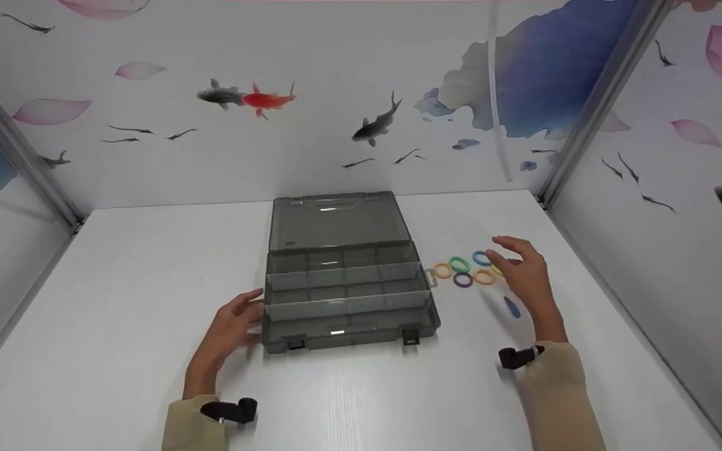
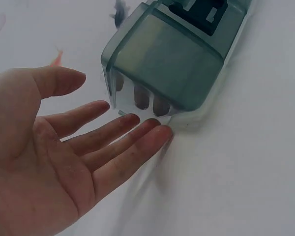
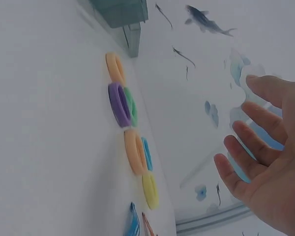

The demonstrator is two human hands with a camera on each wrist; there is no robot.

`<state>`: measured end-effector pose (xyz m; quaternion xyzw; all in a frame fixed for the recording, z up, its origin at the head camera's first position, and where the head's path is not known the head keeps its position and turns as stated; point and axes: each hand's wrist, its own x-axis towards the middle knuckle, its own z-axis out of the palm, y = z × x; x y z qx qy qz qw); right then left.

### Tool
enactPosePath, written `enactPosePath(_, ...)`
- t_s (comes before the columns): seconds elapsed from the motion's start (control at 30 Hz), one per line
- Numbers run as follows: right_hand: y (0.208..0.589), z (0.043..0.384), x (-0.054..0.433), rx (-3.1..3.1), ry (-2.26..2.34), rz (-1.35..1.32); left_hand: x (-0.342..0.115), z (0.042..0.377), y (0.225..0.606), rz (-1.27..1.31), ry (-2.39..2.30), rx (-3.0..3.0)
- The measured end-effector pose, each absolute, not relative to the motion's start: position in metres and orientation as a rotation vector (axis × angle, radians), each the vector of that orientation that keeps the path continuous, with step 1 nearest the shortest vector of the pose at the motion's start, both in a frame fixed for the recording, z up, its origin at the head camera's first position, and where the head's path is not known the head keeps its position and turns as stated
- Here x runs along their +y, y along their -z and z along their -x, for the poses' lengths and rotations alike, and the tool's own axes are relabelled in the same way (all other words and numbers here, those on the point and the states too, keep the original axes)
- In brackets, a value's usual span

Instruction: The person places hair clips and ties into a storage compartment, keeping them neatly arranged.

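A grey see-through compartment box (image 1: 361, 341) lies with its lid (image 1: 339, 224) folded back. My left hand (image 1: 230, 329) is at the box's left side, fingers extended; in the left wrist view its fingertips meet or nearly meet the box wall (image 2: 167, 64). My right hand (image 1: 527, 275) hovers over the table right of the box, fingers spread and slightly bent, holding nothing. Beneath and left of it lie several ring-shaped hair ties, among them a purple one (image 3: 117, 104), a yellow one (image 3: 148, 191) and an orange one (image 3: 132, 152). Part of the group is hidden behind the right hand.
A slim blue piece (image 1: 512, 307), perhaps a hair clip, lies below the rings; a reddish-brown one (image 3: 148, 226) shows beside it in the right wrist view. Two latches hang at the box's front. Printed panels (image 1: 311, 156) wall the white table (image 1: 348, 401) at back and sides.
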<state>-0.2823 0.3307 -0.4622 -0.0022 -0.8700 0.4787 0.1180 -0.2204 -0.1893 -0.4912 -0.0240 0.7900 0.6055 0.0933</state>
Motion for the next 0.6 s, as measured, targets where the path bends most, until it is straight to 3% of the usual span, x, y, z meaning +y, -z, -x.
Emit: enactPosePath(0.6,0.486,0.278,0.371,-2.731,-1.385,0.225,-0.188,0.221,0.498,0.041,-1.758,2.339)
